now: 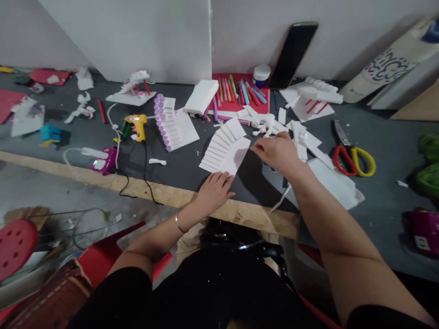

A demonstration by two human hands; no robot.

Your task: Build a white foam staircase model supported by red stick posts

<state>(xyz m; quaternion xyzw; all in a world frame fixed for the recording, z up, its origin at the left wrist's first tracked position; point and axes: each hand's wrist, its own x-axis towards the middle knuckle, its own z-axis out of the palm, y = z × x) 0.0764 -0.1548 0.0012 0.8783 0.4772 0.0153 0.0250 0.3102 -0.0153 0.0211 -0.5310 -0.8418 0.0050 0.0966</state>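
Observation:
My left hand [215,191] lies flat with its fingers stretched out at the near edge of a white stepped model [221,148], a small staircase on a white base sheet. On the right of that model, my right hand [279,151] hovers above the dark table with its fingertips pinched together. Whatever is between those fingertips, if anything, is too small to make out. Just behind the right hand lie white crumpled pieces [265,124]. A second staircase model [173,123], its side lined with purple discs, stands to the left.
A yellow glue gun [137,125] and a purple glue gun [105,161] trail cords on the left. Red-and-yellow scissors [353,157] lie right, by white sheets [334,183]. Colored markers [236,91], a leaning phone [295,52] and a white bottle [387,61] are at the back.

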